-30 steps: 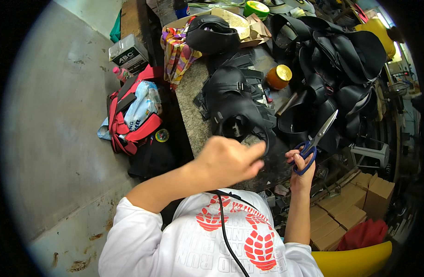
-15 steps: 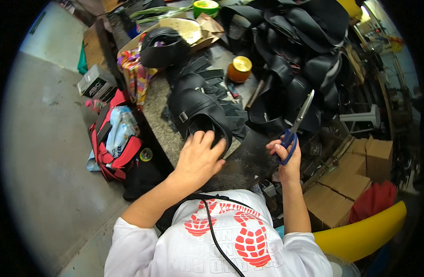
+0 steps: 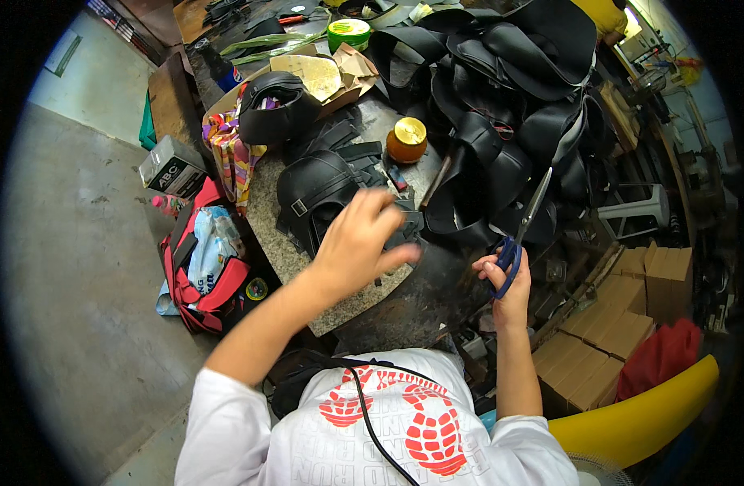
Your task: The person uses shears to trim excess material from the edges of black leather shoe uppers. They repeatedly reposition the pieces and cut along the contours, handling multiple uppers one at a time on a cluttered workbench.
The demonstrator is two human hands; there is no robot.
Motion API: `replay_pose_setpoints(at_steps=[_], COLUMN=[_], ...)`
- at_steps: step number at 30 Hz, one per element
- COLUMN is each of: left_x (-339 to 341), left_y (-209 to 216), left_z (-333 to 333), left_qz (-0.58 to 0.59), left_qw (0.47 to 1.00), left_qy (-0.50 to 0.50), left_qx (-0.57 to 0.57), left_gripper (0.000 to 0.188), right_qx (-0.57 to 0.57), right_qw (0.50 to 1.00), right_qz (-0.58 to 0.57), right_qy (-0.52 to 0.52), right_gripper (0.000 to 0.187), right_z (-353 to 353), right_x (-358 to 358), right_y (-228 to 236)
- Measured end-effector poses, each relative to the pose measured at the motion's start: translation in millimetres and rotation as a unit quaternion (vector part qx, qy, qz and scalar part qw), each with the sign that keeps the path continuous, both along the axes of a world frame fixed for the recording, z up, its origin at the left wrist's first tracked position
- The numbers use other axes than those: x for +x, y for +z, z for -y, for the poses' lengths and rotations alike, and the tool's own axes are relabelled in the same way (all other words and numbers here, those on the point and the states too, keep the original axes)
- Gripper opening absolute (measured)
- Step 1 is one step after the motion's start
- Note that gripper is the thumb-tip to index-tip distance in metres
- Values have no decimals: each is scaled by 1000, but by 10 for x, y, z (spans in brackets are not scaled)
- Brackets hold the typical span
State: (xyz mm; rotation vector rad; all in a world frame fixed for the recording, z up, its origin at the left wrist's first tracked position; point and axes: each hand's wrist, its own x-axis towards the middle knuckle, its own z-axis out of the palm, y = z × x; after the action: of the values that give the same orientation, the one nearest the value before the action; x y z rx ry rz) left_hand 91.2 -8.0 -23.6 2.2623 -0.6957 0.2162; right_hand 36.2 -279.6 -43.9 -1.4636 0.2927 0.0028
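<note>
My left hand (image 3: 362, 241) reaches over the stone worktop (image 3: 268, 212), fingers bent around a black rubber strap piece (image 3: 403, 225) at the edge of a stack of black strap pieces (image 3: 323, 185). My right hand (image 3: 508, 279) is closed on blue-handled scissors (image 3: 524, 223), held upright with the blades pointing up and away, to the right of the stack. A big heap of black rubber tubes (image 3: 510, 105) lies beyond the scissors.
An orange tin with a gold lid (image 3: 407, 139) stands behind the stack, a green-lidded tub (image 3: 348, 33) farther back. A red bag (image 3: 202, 263) and a grey box (image 3: 173, 168) sit on the floor at left. Cardboard boxes (image 3: 615, 340) and a yellow chair (image 3: 639, 417) are at right.
My left hand has moved forward from near my chest onto the strap stack. The scissors hand has stayed in about the same pose while my view shifted.
</note>
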Motion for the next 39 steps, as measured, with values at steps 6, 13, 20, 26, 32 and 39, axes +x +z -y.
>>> replay_pose_setpoints(at_steps=[6, 13, 20, 26, 32, 39], left_x=[2023, 2872, 2568, 1295, 99, -579], left_y=[-177, -571, 853, 1523, 1093, 523], left_z=[221, 214, 250, -10, -186, -170], left_qz=[163, 50, 219, 232, 51, -163], left_qw=[952, 812, 927, 973, 998, 938], left_qy=[56, 6, 28, -12, 16, 45], left_qx=[252, 582, 304, -9, -28, -303], left_gripper=[23, 24, 36, 45, 52, 46], right_qx=[-7, -28, -13, 7, 45, 97], right_qw=[1000, 998, 998, 1000, 992, 982], right_qz=[-12, -45, -34, -8, 24, 16], right_qy=[-4, -39, -49, -16, 111, 162], right_gripper=[39, 38, 39, 42, 30, 37], right_z=[16, 162, 204, 44, 3, -492], right_x=[-67, -237, -209, -118, -16, 226], right_y=[-18, -155, -149, -34, 66, -110])
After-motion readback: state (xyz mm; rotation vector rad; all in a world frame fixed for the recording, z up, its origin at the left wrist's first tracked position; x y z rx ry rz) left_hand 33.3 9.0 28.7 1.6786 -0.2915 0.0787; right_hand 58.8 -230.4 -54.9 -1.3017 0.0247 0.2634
